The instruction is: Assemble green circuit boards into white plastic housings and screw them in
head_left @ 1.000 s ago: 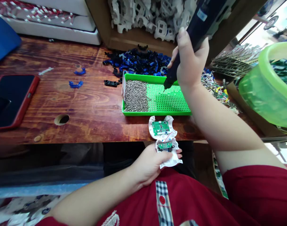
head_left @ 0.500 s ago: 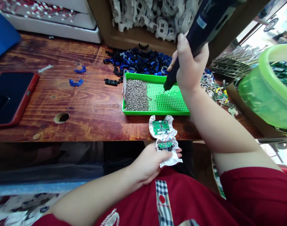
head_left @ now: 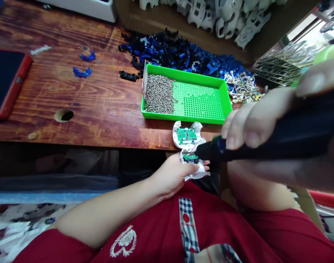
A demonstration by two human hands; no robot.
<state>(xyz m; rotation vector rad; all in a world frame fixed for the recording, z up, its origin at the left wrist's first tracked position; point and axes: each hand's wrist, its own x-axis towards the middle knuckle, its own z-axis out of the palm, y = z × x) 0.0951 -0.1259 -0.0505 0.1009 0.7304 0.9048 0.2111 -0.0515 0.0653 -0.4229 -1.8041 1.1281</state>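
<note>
My left hand (head_left: 174, 171) grips the lower of two white plastic shell halves (head_left: 201, 174), thumb on top and fingers underneath. A small green circuit board (head_left: 188, 157) sits inside that half. The other shell half (head_left: 175, 140), holding a larger green board (head_left: 186, 135), lies at the table's front edge, and thin wires run between the two. My right hand (head_left: 257, 120) is wrapped round a dark electric screwdriver (head_left: 276, 135), which lies nearly level and points left. Its nose is at the small board; whether the tip touches a screw is hidden.
A green tray (head_left: 183, 118) with a heap of small screws (head_left: 159, 94) stands behind the shells. Beyond it lie blue and black plastic parts (head_left: 180, 54), wired pieces (head_left: 242, 87) and a box of white shells (head_left: 197, 12). A red-cased phone (head_left: 8, 84) rests at the left.
My right hand has brought the screwdriver from above the screw tray down to the small board, tipping it from steep to nearly level. My left hand keeps its hold on the shell.
</note>
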